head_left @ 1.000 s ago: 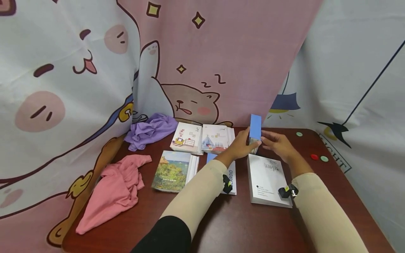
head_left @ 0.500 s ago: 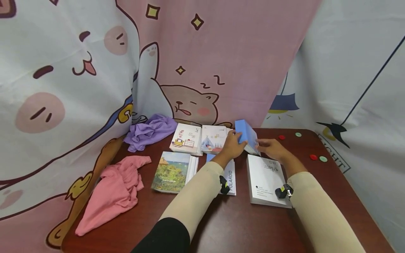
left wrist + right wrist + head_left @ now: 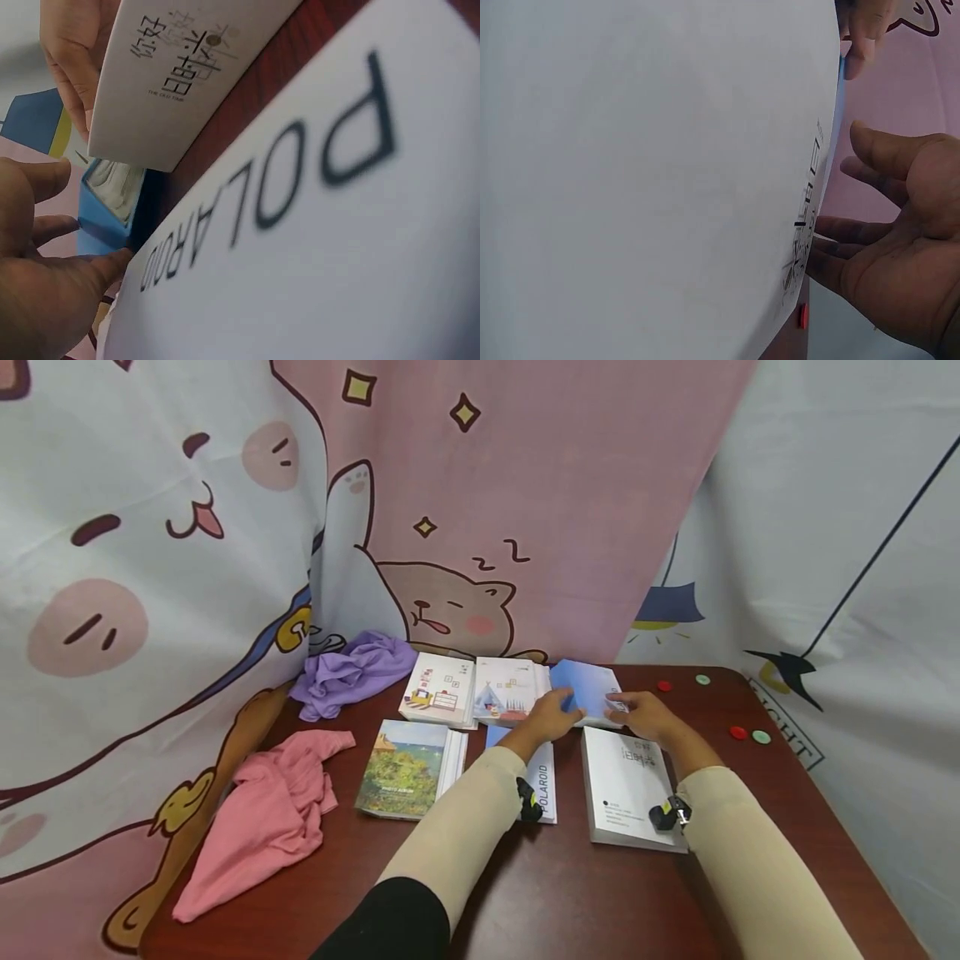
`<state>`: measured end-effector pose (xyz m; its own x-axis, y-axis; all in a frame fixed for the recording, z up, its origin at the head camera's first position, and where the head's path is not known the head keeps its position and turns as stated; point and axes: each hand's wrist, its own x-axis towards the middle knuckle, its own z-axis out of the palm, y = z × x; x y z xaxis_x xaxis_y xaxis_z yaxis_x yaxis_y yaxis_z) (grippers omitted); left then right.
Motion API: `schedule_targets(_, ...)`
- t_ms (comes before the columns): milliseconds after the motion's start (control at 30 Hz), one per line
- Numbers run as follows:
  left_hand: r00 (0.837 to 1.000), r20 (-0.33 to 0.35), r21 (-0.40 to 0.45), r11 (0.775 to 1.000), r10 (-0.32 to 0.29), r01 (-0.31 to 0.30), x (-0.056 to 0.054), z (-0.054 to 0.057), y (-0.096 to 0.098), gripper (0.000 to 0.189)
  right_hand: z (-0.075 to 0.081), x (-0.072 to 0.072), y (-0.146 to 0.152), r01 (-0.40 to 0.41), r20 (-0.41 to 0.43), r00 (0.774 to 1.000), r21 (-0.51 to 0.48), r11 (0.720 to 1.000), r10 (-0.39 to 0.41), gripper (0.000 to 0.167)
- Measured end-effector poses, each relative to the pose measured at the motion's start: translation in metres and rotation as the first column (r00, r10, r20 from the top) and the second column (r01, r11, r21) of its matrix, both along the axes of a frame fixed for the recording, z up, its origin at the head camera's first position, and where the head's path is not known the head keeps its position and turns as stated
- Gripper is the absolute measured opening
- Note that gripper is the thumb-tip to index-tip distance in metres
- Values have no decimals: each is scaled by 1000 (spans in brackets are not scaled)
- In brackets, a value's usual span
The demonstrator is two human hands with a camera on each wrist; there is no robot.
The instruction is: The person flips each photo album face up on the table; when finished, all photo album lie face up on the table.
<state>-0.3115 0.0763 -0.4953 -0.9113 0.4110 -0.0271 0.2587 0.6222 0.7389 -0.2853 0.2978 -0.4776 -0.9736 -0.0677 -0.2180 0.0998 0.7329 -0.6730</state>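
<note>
A blue photo album (image 3: 588, 683) lies at the back of the table, at the right end of a row. My left hand (image 3: 549, 717) is at its left side; in the left wrist view the fingers touch its blue spine (image 3: 101, 229), with the thumb apart. On the other side my right hand (image 3: 647, 718) reaches to the album's right edge, its thumb spread from straight fingers in the right wrist view. Nearer me are a thick white book (image 3: 626, 793) and a white and blue album lettered POLAROID (image 3: 545, 789), partly hidden by my left forearm.
Two white illustrated albums (image 3: 441, 687) stand left of the blue one. In front lies a landscape-covered photo album (image 3: 402, 768). Purple cloth (image 3: 352, 668) and pink cloth (image 3: 270, 818) lie at the left; red and green discs (image 3: 738, 733) sit at the right. Printed curtains enclose the table (image 3: 555, 893).
The blue album has come down from standing upright to lying beside the illustrated albums, moving left. Both hands have moved with it, and the left fingers have loosened from its spine.
</note>
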Motion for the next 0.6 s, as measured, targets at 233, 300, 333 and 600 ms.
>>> schedule_targets(233, 995, 98, 5, 1000, -9, 8, 5, 1, 4, 65, 1, 0, 0, 11, -1, 1000, 32, 999, -11, 61)
schedule_targets(300, 995, 94, 5, 1000, -18, 17, 4, 0, 3, 64, 0, -2, 0, 15, 9, 1000, 36, 999, -15, 62)
schedule_targets(333, 995, 94, 11, 1000, -19, 18, 4, -1, 2, 64, -1, -2, -1, 18, 13, 1000, 38, 999, -19, 62)
schedule_targets(600, 997, 56, 5, 999, -52, 52, 0, -5, -3, 65, -5, -5, -1, 21, 25, 999, 54, 998, -23, 66)
